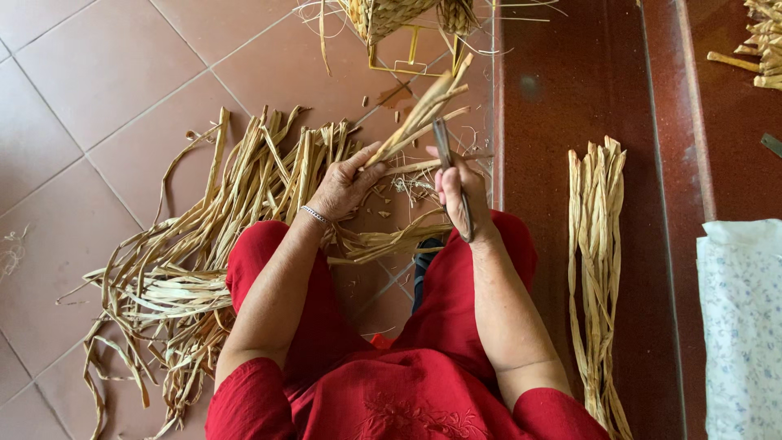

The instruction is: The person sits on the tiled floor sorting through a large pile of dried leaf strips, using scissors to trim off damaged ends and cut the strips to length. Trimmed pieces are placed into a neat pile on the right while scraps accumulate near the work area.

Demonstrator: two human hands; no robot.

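My left hand [344,183] grips a small bunch of dried straw-coloured strips [423,110] that slants up and to the right. A silver bracelet circles that wrist. My right hand [458,195] is closed around a slim dark metal tool [446,151], its tip lying against the held strips. Both hands hover above my knees in red trousers. A big loose heap of the same dried strips [195,244] spreads over the tiled floor to the left, under my left forearm.
A tidy bundle of strips [596,244] lies lengthwise on the dark red step at right. A woven basket on a yellow frame [391,24] stands at the top. White patterned cloth [741,326] covers the lower right. More strips [762,49] sit top right.
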